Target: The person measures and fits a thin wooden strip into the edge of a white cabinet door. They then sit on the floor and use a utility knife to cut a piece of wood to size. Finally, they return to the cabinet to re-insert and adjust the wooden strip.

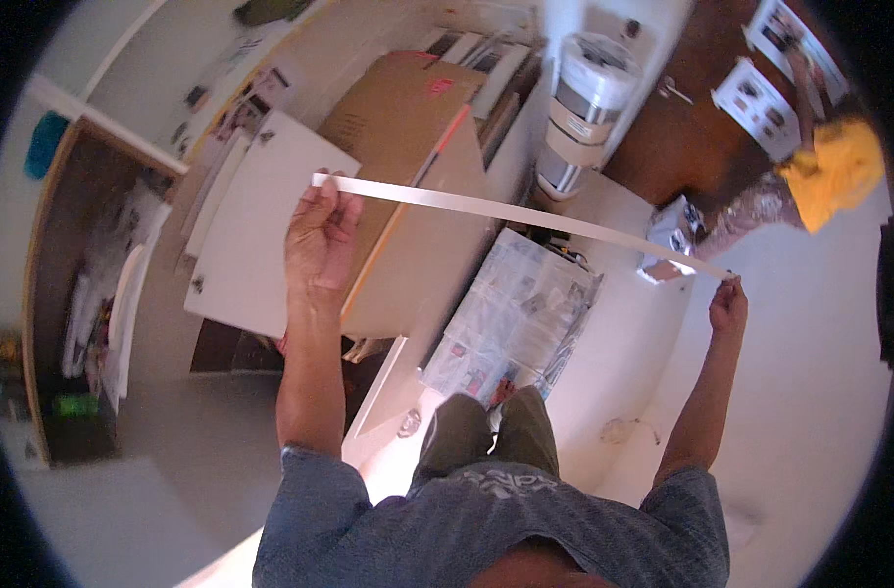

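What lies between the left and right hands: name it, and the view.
In the head view, a long white strip stretches from the left hand to the right hand, pinched near each end.

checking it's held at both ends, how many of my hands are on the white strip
2: your left hand pinches the white strip near its left end, and your right hand holds its right end. Neither is hidden.

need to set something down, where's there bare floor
Pale floor shows bare between the printed sheeting and right forearm, except one small round item. Left of the sheeting, boards and cardboard crowd the space.
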The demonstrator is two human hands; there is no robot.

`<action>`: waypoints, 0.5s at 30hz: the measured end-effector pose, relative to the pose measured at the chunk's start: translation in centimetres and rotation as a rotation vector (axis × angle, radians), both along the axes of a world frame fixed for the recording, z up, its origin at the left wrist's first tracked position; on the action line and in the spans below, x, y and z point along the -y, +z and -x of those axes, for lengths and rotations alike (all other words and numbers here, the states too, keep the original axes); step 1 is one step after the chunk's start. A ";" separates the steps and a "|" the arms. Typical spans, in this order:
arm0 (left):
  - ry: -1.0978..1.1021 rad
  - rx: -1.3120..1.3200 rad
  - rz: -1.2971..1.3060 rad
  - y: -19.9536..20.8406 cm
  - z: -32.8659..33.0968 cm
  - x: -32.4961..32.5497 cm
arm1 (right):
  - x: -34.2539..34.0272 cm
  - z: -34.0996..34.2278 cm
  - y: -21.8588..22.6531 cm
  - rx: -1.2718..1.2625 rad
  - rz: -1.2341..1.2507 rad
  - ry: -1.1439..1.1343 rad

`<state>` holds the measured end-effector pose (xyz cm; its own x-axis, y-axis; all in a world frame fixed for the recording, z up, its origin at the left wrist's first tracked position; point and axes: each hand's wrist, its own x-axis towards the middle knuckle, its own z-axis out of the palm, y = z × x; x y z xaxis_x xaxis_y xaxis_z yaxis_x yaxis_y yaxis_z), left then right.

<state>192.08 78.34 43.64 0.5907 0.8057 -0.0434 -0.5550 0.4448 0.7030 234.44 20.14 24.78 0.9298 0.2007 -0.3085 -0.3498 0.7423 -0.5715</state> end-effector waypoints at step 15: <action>0.368 0.185 0.027 13.0 2.2 -2.7 | -25.5 -18.4 11.1 0.216 0.435 0.334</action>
<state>189.91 81.02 56.67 0.2629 0.9647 0.0124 -0.7967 0.2098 0.5668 252.88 45.67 35.92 0.8889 0.3909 -0.2389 -0.3662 0.2930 -0.8832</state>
